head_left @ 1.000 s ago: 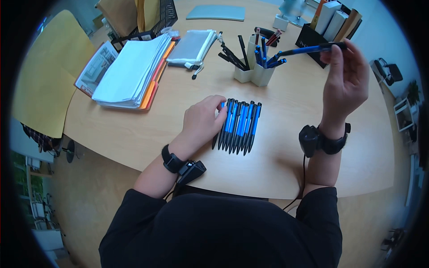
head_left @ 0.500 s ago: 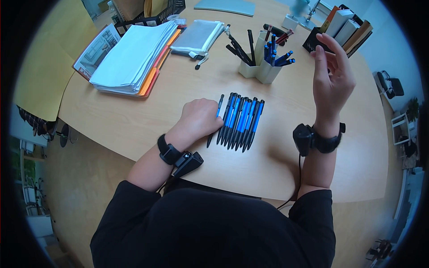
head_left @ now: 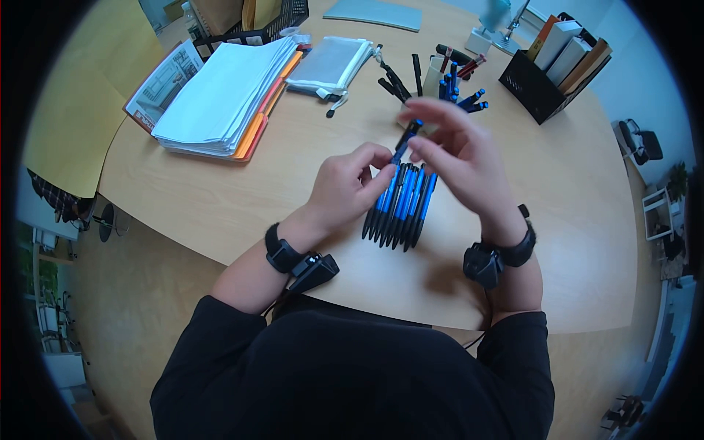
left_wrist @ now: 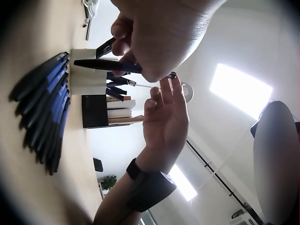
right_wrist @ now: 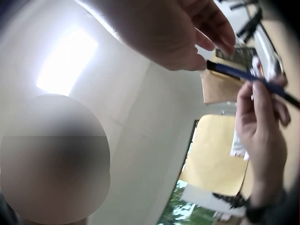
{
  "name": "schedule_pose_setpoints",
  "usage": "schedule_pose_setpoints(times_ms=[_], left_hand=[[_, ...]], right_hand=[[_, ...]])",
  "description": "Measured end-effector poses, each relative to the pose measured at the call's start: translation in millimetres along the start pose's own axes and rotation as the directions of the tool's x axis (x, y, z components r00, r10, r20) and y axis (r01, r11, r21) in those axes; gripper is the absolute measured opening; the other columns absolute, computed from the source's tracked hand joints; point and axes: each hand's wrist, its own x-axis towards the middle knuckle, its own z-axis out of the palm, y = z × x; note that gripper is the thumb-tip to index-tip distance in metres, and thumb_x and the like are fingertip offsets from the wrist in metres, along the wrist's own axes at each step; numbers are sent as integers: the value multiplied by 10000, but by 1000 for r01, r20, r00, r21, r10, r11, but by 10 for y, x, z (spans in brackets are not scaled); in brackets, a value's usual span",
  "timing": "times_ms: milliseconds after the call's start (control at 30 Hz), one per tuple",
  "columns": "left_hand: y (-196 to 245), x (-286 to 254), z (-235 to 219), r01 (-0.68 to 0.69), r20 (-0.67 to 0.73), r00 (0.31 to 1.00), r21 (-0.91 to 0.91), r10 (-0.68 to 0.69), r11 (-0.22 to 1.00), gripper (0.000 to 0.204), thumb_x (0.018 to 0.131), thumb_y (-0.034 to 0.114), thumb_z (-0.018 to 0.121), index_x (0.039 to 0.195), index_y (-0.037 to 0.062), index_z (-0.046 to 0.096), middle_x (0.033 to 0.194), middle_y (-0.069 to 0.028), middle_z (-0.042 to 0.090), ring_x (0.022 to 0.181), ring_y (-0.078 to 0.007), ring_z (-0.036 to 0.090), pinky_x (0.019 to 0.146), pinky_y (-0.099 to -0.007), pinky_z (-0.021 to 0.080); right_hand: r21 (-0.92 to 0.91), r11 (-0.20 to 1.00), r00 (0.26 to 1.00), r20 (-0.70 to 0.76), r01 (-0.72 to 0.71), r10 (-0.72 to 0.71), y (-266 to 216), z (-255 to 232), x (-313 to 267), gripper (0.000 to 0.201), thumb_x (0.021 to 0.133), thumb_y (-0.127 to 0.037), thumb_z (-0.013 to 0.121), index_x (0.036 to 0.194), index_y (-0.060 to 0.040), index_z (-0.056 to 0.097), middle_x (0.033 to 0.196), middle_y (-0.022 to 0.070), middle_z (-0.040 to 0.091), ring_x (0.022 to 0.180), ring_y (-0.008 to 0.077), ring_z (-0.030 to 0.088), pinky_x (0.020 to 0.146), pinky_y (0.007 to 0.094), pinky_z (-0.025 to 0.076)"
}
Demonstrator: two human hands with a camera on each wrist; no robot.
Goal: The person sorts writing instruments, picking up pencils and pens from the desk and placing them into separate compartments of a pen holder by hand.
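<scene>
Fingers of left hand (head_left: 345, 183) noted pinching blue pen (head_left: 402, 141), lifted just above wooden table (head_left: 513, 220). Right hand (head_left: 458, 158) fingers loosely spread, touching pen's upper end. Row of blue pens (head_left: 400, 209) lying beneath. Pen cup (head_left: 434, 73) behind.

You face a rounded light wooden desk (head_left: 220, 213) on tan flooring (head_left: 132, 345), with bright rectangular ceiling lights (left_wrist: 239, 89) overhead.

Bright, even daylight — fisheye-warped dark edges — ceiling-light glare, blurry wrist views.
</scene>
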Motion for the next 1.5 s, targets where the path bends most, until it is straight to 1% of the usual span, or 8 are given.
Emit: schedule_pose_setpoints(times_ms=[200,333,433,600,833,1100,1333,1500], left_hand=[[35,22,46,-160,-197,964,114,180,981,160,853,56,644,1008,31,609,881,-34,661,612,-73,565,525,-216,428],[-26,8,-20,3,-39,999,271,7,963,107,841,119,594,923,51,605,957,-87,638,623,-232,614,577,-349,493],[-179,-40,24,-33,123,992,491,-32,870,127,848,153,555,915,53,595,954,-116,631,657,-298,624,605,-420,499],[-73,32,-8,108,261,890,675,-373,730,184,774,209,593,779,35,649,761,-151,655,702,-341,646,651,-442,522],[-68,51,-45,102,259,835,794,-485,600,234,761,287,588,713,66,646,679,-133,644,692,-329,639,641,-429,505],[-43,22,13,-102,-3,994,331,109,938,170,856,234,627,847,65,644,794,-69,639,621,-275,619,570,-373,492],[79,-7,14,-82,8,997,226,82,971,124,855,192,643,861,69,637,821,-67,642,693,-249,641,571,-333,487],[-62,-22,24,-72,23,997,418,68,905,123,857,179,634,904,67,653,847,-53,655,588,-185,599,562,-306,471]], right_hand=[[-232,938,928,-210,259,-308,-185,-23,-69,214,886,27,590,1098,10,623,922,71,681,713,100,641,627,222,510],[-692,551,468,-335,467,-818,-294,-433,-86,234,963,29,473,1178,53,563,1028,183,686,721,134,644,657,242,544],[-754,543,403,-396,370,-825,-332,-629,-54,225,983,-5,453,1171,54,561,1010,195,692,715,134,657,659,243,551],[-465,868,767,-488,175,-417,91,-776,232,404,914,-56,613,1290,53,514,1098,129,677,798,126,656,706,235,533],[-451,866,765,-473,217,-438,-173,-745,46,324,909,-47,610,1219,42,576,1086,114,682,790,117,649,704,229,525],[-337,940,984,-143,55,-108,-123,-271,-16,295,916,-43,589,1209,-8,595,1097,82,674,771,80,613,671,210,500],[36,994,991,97,-101,97,-19,-24,-26,262,870,-79,651,1103,38,622,909,101,682,756,105,629,671,237,514],[-448,810,784,-311,378,-538,-119,-136,-25,220,869,15,639,1088,41,624,917,101,686,808,128,664,705,243,534]])
